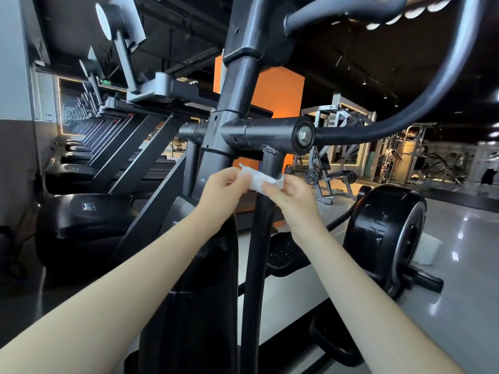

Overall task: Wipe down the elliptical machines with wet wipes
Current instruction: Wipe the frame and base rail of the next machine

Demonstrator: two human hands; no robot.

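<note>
Across the black bar [256,238] of the elliptical machine [237,85], a wet wipe [263,181] is held at both ends.
The left hand [226,190] pinches one end, the right hand [293,202] the other. The wipe is white, crumpled and folded small. What looks like a white tub [429,252] stands on the floor [461,233] behind the flywheel [378,228]; its contents are hidden.

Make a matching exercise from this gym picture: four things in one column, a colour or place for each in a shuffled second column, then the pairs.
1. wet wipe
2. pillar
3. flywheel cover
4. treadmills

A. in a row on the left
B. orange, in the background
C. white, pinched by the left hand and the right hand
D. black, low on the right

Pairs: 1-C, 2-B, 3-D, 4-A
</note>
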